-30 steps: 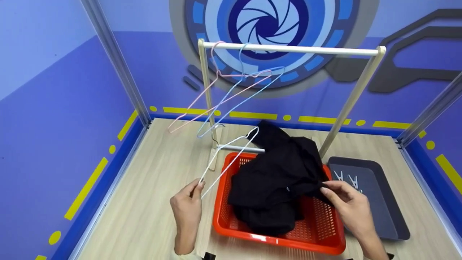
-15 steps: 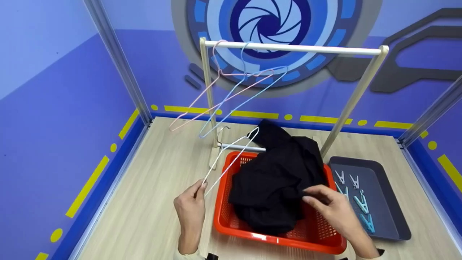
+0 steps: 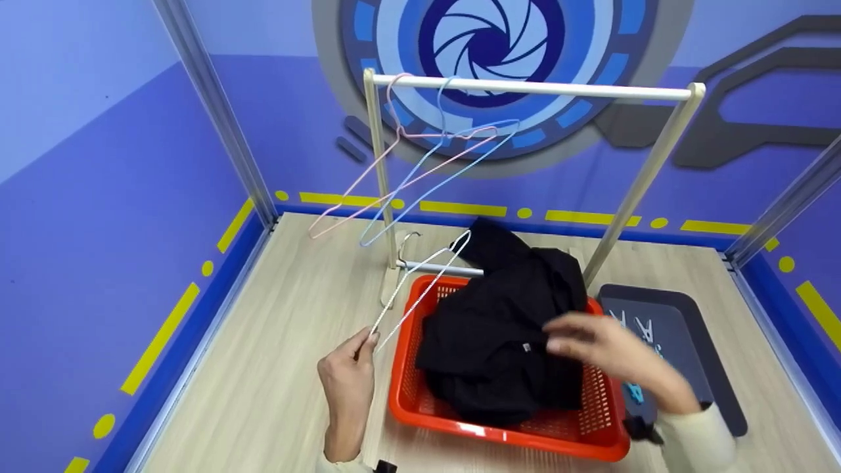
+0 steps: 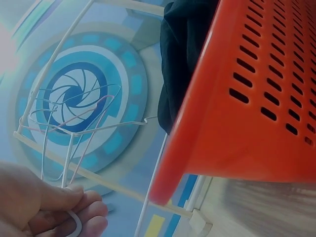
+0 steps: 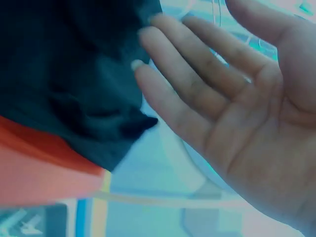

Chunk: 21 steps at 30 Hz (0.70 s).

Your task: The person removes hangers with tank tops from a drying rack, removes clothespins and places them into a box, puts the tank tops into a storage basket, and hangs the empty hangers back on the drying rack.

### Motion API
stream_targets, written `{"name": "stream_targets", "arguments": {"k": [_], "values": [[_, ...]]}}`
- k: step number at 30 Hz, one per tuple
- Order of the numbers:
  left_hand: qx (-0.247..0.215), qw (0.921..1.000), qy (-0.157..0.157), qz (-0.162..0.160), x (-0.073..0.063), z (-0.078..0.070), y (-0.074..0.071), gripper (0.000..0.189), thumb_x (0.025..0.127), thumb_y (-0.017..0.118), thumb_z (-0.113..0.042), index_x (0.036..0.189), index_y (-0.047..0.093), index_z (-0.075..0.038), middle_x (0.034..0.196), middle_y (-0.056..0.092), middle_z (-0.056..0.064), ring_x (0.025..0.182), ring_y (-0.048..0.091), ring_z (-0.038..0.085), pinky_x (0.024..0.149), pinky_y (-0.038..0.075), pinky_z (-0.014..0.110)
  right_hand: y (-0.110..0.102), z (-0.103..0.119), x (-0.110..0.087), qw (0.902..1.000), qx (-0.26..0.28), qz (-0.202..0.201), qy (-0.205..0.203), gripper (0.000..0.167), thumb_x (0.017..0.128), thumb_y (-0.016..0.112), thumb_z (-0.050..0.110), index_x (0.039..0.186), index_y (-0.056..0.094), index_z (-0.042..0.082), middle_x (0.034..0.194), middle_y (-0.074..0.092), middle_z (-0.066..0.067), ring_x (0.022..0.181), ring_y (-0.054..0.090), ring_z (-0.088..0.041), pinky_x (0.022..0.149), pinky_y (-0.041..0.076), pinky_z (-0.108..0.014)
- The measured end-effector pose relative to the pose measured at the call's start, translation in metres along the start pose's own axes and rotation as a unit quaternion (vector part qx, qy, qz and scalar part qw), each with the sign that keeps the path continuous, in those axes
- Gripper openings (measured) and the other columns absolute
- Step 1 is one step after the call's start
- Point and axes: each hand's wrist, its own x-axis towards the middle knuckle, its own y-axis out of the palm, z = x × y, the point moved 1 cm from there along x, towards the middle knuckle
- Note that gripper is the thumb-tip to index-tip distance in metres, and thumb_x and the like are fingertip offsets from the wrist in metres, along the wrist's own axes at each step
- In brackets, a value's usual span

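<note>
My left hand [image 3: 348,381] pinches one end of a white wire hanger [image 3: 420,297], left of the red basket. The hanger slants up and away, its far corner overlapping the black garment [image 3: 486,335] in the head view. That garment lies bunched in the red basket [image 3: 453,428], spilling over its back rim, a small pale tag showing. Over the garment's right side is my right hand [image 3: 608,348]. In the right wrist view, the right hand's fingers [image 5: 192,79] are extended, fingertips beside the dark cloth [image 5: 74,74], gripping none of it.
Behind the basket stands a wooden rack with a white top bar [image 3: 565,90]. A pink hanger [image 3: 358,179] and a blue hanger [image 3: 433,188] hang at its left end. On the right, a dark grey tray [image 3: 723,387] holds clothespins [image 3: 645,328], partly hidden by the right arm.
My right hand pinched the garment's right edge, drew it leftward, then let go, its fingers now extended. The cloth there has shifted and the tag shows again. The left hand barely moved.
</note>
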Motion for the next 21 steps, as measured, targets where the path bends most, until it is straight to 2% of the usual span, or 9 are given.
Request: {"name": "stream_targets", "arguments": {"k": [4, 6, 10, 14, 16, 18, 21], "values": [[-0.002, 1.0000, 0.004, -0.001, 0.002, 0.000, 0.000, 0.016, 0.080, 0.089, 0.004, 0.094, 0.086, -0.003, 0.084, 0.080, 0.006, 0.065, 0.065, 0.010, 0.059, 0.053, 0.024, -0.014, -0.008, 0.023, 0.9944, -0.054, -0.090, 0.007, 0.037, 0.100, 0.078, 0.026, 0.130, 0.073, 0.004, 0.126, 0.073, -0.009, 0.113, 0.069, -0.030, 0.095, 0.056, -0.050], [-0.001, 1.0000, 0.007, -0.003, 0.003, -0.001, 0.000, 0.016, 0.080, 0.089, 0.004, 0.093, 0.086, -0.003, 0.083, 0.079, 0.006, 0.064, 0.065, 0.009, 0.058, 0.053, 0.024, -0.017, -0.017, 0.037, 0.9909, -0.074, -0.112, 0.003, 0.043, 0.098, 0.080, 0.023, 0.135, 0.069, 0.001, 0.133, 0.069, -0.017, 0.122, 0.064, -0.039, 0.102, 0.050, -0.059], [0.002, 0.9999, 0.011, -0.005, 0.004, 0.000, 0.000, 0.015, 0.079, 0.090, 0.003, 0.093, 0.085, -0.003, 0.082, 0.079, 0.006, 0.064, 0.064, 0.009, 0.057, 0.053, 0.026, -0.012, -0.038, 0.063, 0.9902, -0.105, -0.092, 0.007, 0.070, 0.094, 0.085, 0.025, 0.152, 0.054, 0.000, 0.155, 0.045, -0.032, 0.142, 0.038, -0.055, 0.112, 0.034, -0.072], [-0.001, 0.9999, 0.010, -0.003, 0.005, 0.000, 0.000, 0.015, 0.080, 0.090, 0.004, 0.093, 0.085, -0.002, 0.082, 0.079, 0.007, 0.065, 0.065, 0.009, 0.057, 0.054, 0.028, -0.003, -0.055, 0.083, 0.9896, -0.126, -0.068, 0.018, 0.090, 0.090, 0.089, 0.029, 0.161, 0.041, 0.002, 0.164, 0.024, -0.037, 0.149, 0.021, -0.061, 0.115, 0.023, -0.076], [-0.001, 0.9999, 0.010, -0.001, 0.005, 0.001, 0.000, 0.016, 0.080, 0.090, 0.004, 0.093, 0.085, -0.002, 0.083, 0.079, 0.007, 0.066, 0.066, 0.010, 0.058, 0.055, 0.028, 0.002, -0.060, 0.089, 0.9898, -0.125, -0.065, 0.021, 0.092, 0.089, 0.089, 0.027, 0.162, 0.039, 0.001, 0.165, 0.023, -0.038, 0.150, 0.020, -0.061, 0.117, 0.021, -0.076], [-0.003, 1.0000, 0.009, 0.002, 0.005, 0.001, 0.000, 0.015, 0.080, 0.090, 0.004, 0.093, 0.085, -0.003, 0.083, 0.079, 0.006, 0.066, 0.066, 0.010, 0.058, 0.054, 0.028, 0.008, -0.065, 0.094, 0.9904, -0.122, -0.062, 0.023, 0.089, 0.090, 0.088, 0.024, 0.161, 0.041, 0.000, 0.164, 0.027, -0.039, 0.149, 0.024, -0.061, 0.118, 0.023, -0.073], [-0.002, 1.0000, 0.008, 0.002, 0.004, 0.002, 0.000, 0.015, 0.080, 0.089, 0.004, 0.093, 0.086, -0.003, 0.082, 0.079, 0.005, 0.065, 0.066, 0.010, 0.058, 0.054, 0.027, 0.017, -0.070, 0.098, 0.9893, -0.128, -0.068, 0.016, 0.074, 0.091, 0.086, 0.020, 0.153, 0.053, -0.003, 0.156, 0.042, -0.038, 0.141, 0.041, -0.060, 0.115, 0.033, -0.069]]}}
